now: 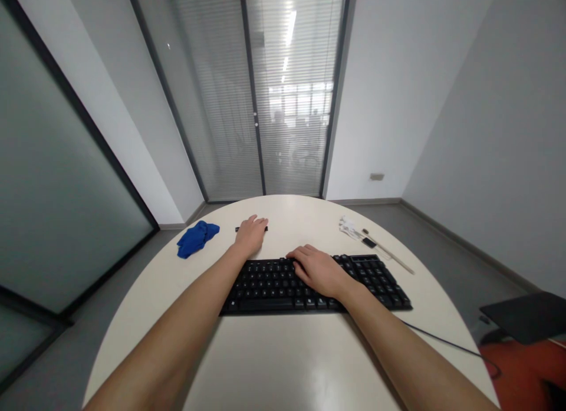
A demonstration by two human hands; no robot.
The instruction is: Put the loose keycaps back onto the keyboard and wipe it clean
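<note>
A black keyboard [269, 287] lies flat on the round cream table, its space bar on the side nearest me. My right hand [316, 269] rests on top of it, fingers stretched leftward along the far row and the thumb apart over the keys. Beyond the keyboard's far left corner, my left hand [252, 234] reaches over a small, thin black item [266, 229] on the tabletop. Its fingers look spread, and the item's two ends show on either side of the hand. The middle of that item is hidden, so its kind is unclear.
A crumpled blue cloth [197, 239] lies at the left. On the right are white cotton swabs [348, 226], a small black block [368, 242] and a thin pale stick [398, 260]. The keyboard's cable [442, 340] runs over the table's right edge, near a red-orange chair [517, 370].
</note>
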